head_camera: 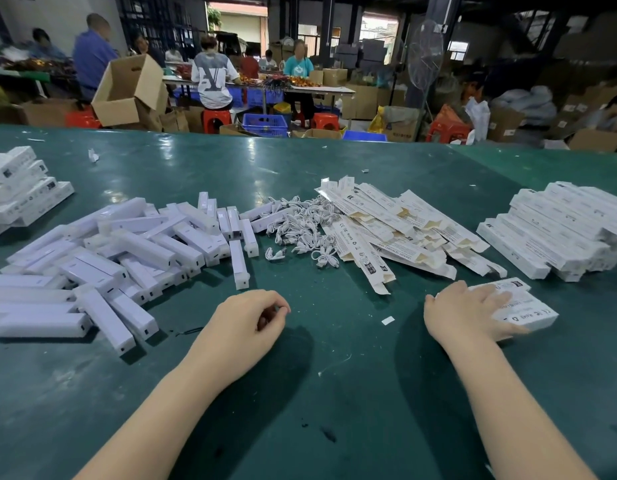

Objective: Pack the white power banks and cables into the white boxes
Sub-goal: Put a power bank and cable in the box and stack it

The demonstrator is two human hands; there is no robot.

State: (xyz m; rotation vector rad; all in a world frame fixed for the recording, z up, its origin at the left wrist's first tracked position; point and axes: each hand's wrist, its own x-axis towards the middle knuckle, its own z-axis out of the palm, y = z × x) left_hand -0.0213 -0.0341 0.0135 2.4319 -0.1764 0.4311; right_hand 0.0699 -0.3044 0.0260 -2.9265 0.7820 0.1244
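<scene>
A heap of white power banks (127, 251) covers the left of the green table (334, 375). Coiled white cables (300, 230) lie in a pile at the centre. To their right sits a spread of flat, unfolded white boxes (404, 233). My left hand (244, 323) hovers over the table below the power banks, fingers loosely curled, holding nothing. My right hand (469, 313) lies flat with straight fingers on a closed white box (528, 313) at the near right.
A stack of closed white boxes (563, 230) stands at the far right, another stack of boxes (19, 188) at the far left. Small paper scraps (388, 320) dot the table. Beyond the table's far edge, people sit working among cardboard cartons (127, 91) and blue crates (265, 124).
</scene>
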